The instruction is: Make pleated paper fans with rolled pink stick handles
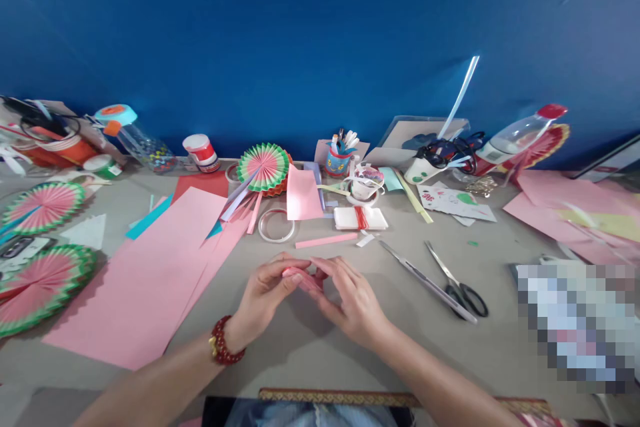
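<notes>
Above the middle of the desk, my left hand [264, 293] pinches a small folded piece of pink paper [306, 279] between thumb and fingers. My right hand [355, 297] closes on the other end of the same piece, and its fingers partly hide it. Just beyond the hands lie a pink paper strip [325, 241] and a roll of tape [277, 227]. To the right of my right hand are a long slim grey tool [425, 280], perhaps a craft knife, and black-handled scissors [463, 287]; the tool crosses near the scissors' handles.
Large pink sheets [145, 280] cover the left, with green-edged pleated paper fans [47, 287] beside them. Along the blue wall stand a red-and-white tub [201, 153], another fan [263, 167], a pen cup [338, 161] and a plastic bottle [517, 137]. More pink paper [545, 210] lies right.
</notes>
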The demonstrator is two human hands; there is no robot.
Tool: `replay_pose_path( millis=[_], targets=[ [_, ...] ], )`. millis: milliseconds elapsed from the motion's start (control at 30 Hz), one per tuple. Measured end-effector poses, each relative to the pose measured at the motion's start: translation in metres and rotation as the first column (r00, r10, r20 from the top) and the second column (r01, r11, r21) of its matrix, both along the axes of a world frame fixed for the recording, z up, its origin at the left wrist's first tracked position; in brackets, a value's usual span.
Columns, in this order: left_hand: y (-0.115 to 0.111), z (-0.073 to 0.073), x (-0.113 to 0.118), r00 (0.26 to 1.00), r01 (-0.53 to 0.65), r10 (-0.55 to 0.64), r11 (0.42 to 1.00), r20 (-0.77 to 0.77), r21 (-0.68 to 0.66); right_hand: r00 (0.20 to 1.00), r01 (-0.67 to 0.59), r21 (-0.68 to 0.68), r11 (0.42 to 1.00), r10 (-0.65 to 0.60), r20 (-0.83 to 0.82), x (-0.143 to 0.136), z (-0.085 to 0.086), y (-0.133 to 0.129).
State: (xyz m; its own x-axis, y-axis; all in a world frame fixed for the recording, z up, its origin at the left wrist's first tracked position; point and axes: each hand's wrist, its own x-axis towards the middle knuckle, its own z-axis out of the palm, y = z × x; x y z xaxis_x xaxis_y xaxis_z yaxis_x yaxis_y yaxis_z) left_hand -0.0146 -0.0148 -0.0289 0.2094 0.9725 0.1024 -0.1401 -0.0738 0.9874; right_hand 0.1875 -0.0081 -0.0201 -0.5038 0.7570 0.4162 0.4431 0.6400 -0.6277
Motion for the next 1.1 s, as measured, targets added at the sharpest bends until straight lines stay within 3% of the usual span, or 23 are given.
replay_pose_path(
  millis=[167, 333, 533, 633, 767, 967, 1100],
  targets=[
    [0.001, 0.0, -0.001, 1.0, -0.027, 0.027, 0.999, 0.014, -0.037, 0.999, 0.032, 0.033, 0.999, -0.033, 0.021, -0.002, 0.003, -0.001],
    [0.001, 0.001, -0.002, 0.998, 0.041, -0.04, 0.999, 0.051, -0.027, 0.994, 0.106, -0.059, 0.993, -0.105, 0.024, -0.001, 0.006, 0.002],
    [0.001, -0.005, -0.007, 0.999, -0.001, 0.002, 1.0, 0.034, -0.027, 0.988, 0.009, -0.189, 0.982, -0.038, -0.152, 0.001, 0.003, 0.006],
    [0.001, -0.008, -0.006, 0.998, -0.02, 0.022, 0.999, 0.058, -0.042, 0.984, -0.009, -0.153, 0.988, -0.018, -0.175, 0.0, 0.003, 0.006],
    [0.002, -0.009, -0.002, 0.981, 0.008, 0.025, 0.986, 0.195, -0.169, 0.99, 0.001, -0.085, 0.996, -0.013, -0.144, 0.0, 0.004, 0.006],
    [-0.001, -0.013, 0.012, 0.9, 0.176, -0.01, 0.923, 0.435, -0.342, 0.966, 0.195, 0.137, 0.971, -0.215, 0.144, -0.001, 0.001, 0.004],
    [0.0, -0.012, 0.018, 0.87, 0.172, 0.048, 0.902, 0.49, -0.395, 0.933, 0.191, 0.208, 0.959, -0.244, 0.267, -0.006, 0.003, -0.003]
  ],
)
